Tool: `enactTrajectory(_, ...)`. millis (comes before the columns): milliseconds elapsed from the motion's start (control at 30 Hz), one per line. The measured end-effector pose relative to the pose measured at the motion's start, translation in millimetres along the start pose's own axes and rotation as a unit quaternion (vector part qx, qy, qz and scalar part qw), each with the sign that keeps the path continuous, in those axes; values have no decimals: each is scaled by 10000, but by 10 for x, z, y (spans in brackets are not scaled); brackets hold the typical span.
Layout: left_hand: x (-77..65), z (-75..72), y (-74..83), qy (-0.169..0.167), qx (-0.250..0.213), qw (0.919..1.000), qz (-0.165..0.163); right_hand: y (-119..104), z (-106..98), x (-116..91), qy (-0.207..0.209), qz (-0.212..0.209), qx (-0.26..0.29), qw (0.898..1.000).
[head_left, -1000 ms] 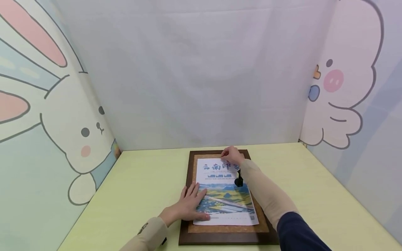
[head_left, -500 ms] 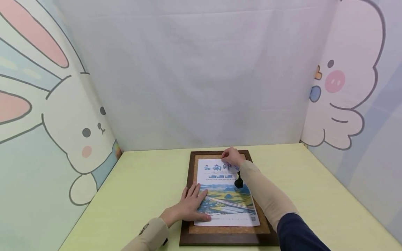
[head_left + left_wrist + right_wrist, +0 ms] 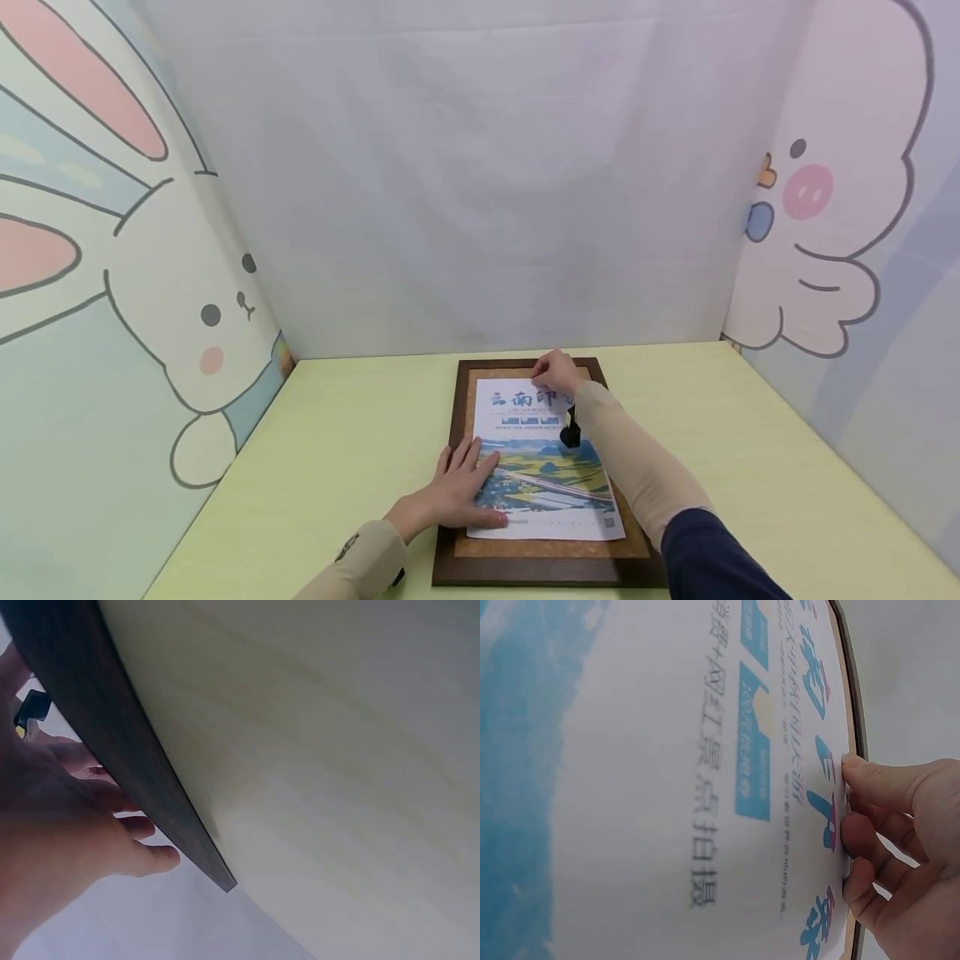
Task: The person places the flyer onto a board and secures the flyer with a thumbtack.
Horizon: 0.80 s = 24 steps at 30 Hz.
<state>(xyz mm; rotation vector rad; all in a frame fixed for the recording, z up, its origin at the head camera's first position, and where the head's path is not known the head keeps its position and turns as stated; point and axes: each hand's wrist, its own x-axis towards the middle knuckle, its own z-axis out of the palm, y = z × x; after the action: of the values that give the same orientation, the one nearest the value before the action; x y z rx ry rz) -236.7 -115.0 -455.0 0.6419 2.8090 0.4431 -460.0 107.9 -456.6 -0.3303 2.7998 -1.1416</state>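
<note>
A printed poster [image 3: 543, 467] with blue lettering and a landscape picture lies on a cork board [image 3: 555, 547] with a dark brown wooden frame [image 3: 547, 572]. My left hand [image 3: 453, 492] rests with spread fingers on the poster's lower left edge and the frame beside it. In the left wrist view, the left hand [image 3: 67, 817] appears past the frame's side. My right hand [image 3: 558, 372] is at the poster's top edge, thumb and forefinger close together, other fingers curled. Up close, the right hand's [image 3: 915, 840] fingertips touch the paper's edge; anything small between them is hidden.
The board lies on a pale yellow table [image 3: 360, 433]. A plain light grey curtain [image 3: 480, 183] hangs behind it. Side panels carry a cartoon rabbit [image 3: 187, 292] on the left and a cartoon bird [image 3: 825, 208] on the right.
The view has shifted slightly, so the board appears a little further right. Both hands stay at the same places on the poster.
</note>
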Motion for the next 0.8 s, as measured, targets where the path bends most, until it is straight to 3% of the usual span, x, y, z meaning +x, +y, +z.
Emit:
enactTrajectory(500, -35, 12, 21, -45, -2, 10000, -73, -13, -18, 75, -311, 165, 156, 9993)
enactTrajectory(800, -21, -10, 46, -50, 38, 9999, -91, 31, -20, 139, -279, 123, 260, 9992)
